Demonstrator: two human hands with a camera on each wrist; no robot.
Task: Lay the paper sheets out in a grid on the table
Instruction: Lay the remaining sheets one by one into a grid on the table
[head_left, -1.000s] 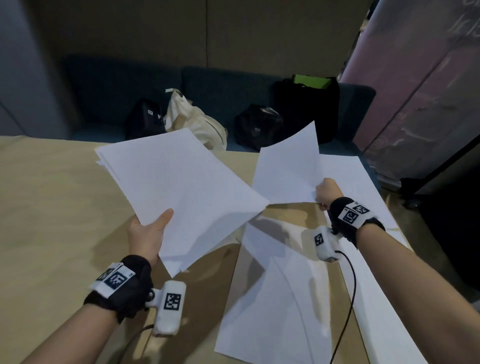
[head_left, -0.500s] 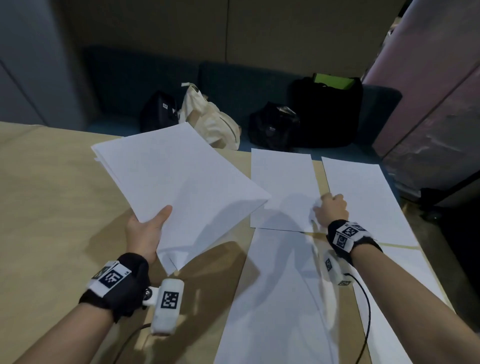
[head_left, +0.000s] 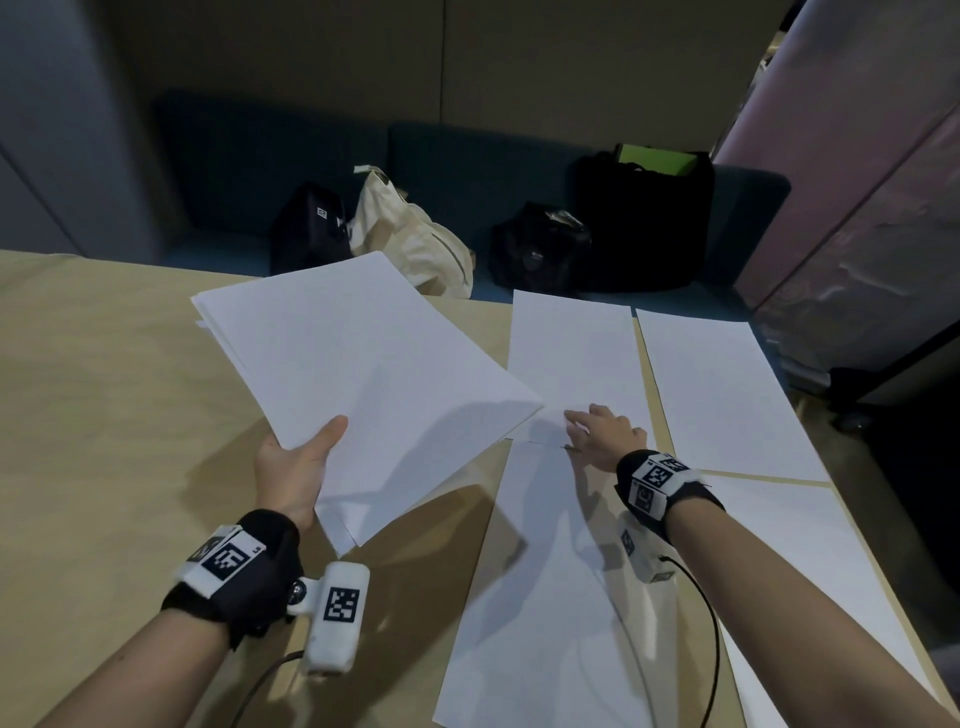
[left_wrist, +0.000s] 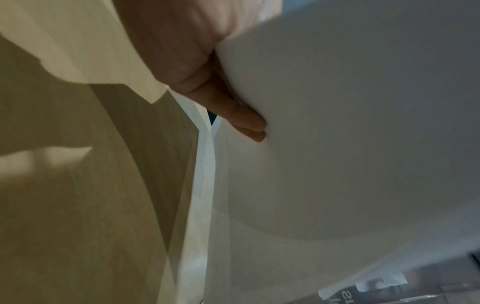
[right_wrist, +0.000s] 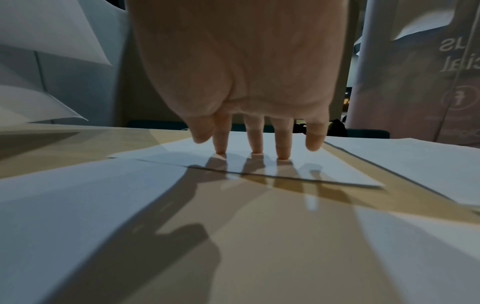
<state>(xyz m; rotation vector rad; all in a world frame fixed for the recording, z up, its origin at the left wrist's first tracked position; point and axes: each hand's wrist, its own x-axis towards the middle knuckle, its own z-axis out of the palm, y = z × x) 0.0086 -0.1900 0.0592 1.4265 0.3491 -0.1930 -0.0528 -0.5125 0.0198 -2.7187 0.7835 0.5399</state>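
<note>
My left hand (head_left: 298, 467) holds a stack of white paper sheets (head_left: 363, 384) above the table, thumb on top and fingers (left_wrist: 244, 119) underneath. My right hand (head_left: 602, 431) rests with straight fingertips (right_wrist: 255, 151) on the near edge of a far middle sheet (head_left: 571, 353) lying flat on the table. Another sheet (head_left: 717, 389) lies to its right. A near middle sheet (head_left: 545, 597) and a near right sheet (head_left: 810, 571) lie closer to me.
The wooden table (head_left: 104, 415) is bare on its left half. Behind its far edge is a dark bench with black bags (head_left: 540, 249), a cream tote bag (head_left: 415, 239) and a tall black bag (head_left: 644, 218). A pink panel (head_left: 872, 182) stands at the right.
My right hand brought the lifted sheet down flat beside the far right sheet, released its grip and now presses its near edge with straight fingers. The left hand kept the stack.
</note>
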